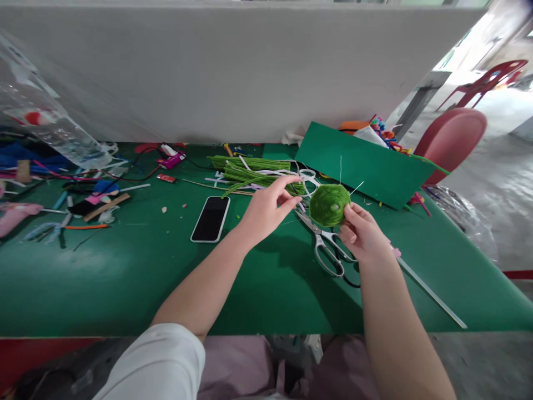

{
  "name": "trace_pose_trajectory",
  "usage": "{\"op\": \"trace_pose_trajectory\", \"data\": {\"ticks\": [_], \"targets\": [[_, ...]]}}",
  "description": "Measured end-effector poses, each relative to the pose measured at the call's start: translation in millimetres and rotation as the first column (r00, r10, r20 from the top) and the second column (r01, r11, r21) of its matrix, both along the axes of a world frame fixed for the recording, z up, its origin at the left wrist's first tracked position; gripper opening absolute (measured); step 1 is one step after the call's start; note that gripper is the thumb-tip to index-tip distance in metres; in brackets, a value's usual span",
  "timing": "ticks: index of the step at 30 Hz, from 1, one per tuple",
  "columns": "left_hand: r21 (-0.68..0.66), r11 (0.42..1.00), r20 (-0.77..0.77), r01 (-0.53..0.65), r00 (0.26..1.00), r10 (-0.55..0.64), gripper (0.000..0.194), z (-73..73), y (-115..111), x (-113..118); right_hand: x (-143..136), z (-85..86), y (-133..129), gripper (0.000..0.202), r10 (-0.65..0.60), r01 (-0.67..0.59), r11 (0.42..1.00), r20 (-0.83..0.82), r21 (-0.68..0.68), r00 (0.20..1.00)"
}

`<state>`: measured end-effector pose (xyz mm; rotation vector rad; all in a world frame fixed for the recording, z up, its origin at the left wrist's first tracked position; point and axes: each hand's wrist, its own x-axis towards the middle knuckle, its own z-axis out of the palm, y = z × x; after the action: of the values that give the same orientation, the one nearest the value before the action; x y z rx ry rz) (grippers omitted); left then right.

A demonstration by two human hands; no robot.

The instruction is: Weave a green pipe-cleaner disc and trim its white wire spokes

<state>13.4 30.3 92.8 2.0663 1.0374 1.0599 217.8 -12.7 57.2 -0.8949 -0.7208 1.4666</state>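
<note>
My right hand (361, 229) pinches the right edge of a round green fuzzy piece (328, 205), held up above the table. Two thin pale wires stick up from the piece. To its left, my left hand (270, 206) is raised with the thumb and index finger slightly apart, close to the piece but not touching it; I see nothing firm between the fingertips. Behind this hand lies a bundle of green fuzzy stems (258, 173). Scissors with grey handles (328, 253) lie beneath the green piece, their blades partly hidden.
A phone (211, 219) lies left of my left arm on the green table (137, 283). A green board (362, 164) leans at the back right. A glue stick (433, 291) lies right of my right arm. Scraps and a pink glue gun (19, 216) are at the left.
</note>
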Motion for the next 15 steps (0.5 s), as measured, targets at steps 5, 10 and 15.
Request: {"op": "trace_pose_trajectory", "data": {"ticks": [5, 10, 15], "targets": [[-0.223, 0.943, 0.209, 0.248, 0.957, -0.202, 0.054, -8.4, -1.0, 8.6, -8.0, -1.6, 0.7, 0.023, 0.022, -0.023, 1.0, -0.071, -0.017, 0.997], [-0.304, 0.898, 0.337, 0.319, 0.917, -0.212, 0.051, -13.1, 1.2, 12.3, -15.0, -4.1, 0.8, 0.025, 0.036, -0.036, 0.999, -0.096, -0.001, 0.995], [-0.335, 0.881, 0.377, 0.333, 0.905, -0.198, 0.048, -14.3, 1.8, 12.7, -19.5, -3.4, -0.1, 0.027, -0.014, 0.015, 1.0, -0.056, 0.018, 0.998]]}}
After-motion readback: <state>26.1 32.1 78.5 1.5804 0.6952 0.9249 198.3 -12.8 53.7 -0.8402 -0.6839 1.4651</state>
